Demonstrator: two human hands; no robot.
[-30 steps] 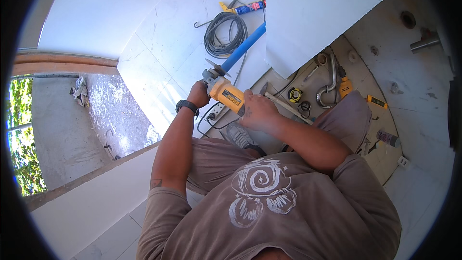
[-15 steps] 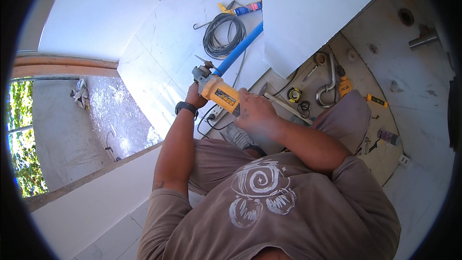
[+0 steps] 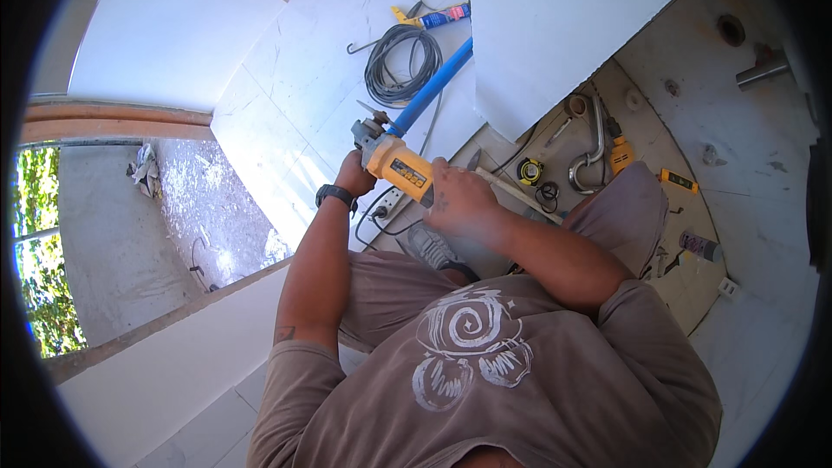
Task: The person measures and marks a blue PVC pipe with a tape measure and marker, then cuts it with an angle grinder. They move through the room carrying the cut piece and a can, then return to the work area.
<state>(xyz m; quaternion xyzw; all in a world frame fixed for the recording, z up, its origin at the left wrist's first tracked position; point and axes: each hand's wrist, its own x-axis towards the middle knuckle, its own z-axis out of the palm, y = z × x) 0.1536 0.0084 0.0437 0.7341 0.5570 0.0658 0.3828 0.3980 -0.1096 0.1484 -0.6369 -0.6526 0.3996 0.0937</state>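
A yellow angle grinder (image 3: 403, 172) with a grey metal head is held in front of me. My right hand (image 3: 464, 197) is wrapped round its rear body. Just under the grinder's head, my left hand (image 3: 354, 175) is closed, with most of its fingers hidden. It lies in line with a blue pipe (image 3: 429, 97), but what it grips does not show. The grinder's thin disc (image 3: 374, 111) appears nearly edge-on beside the pipe's near visible end. Farther off, the pipe passes under a white panel (image 3: 572, 26).
A coiled grey cable (image 3: 381, 78) and a blue tube (image 3: 445, 16) lie on white tiles. A power strip (image 3: 387, 204) sits by my shoe (image 3: 433, 247). Right of it are a tape measure (image 3: 530, 171), a chrome pipe trap (image 3: 592, 156), a yellow tool (image 3: 622, 156) and a spirit level (image 3: 679, 181).
The grinder has shifted slightly, its head moving a little to the right. Both hands keep nearly the same places.
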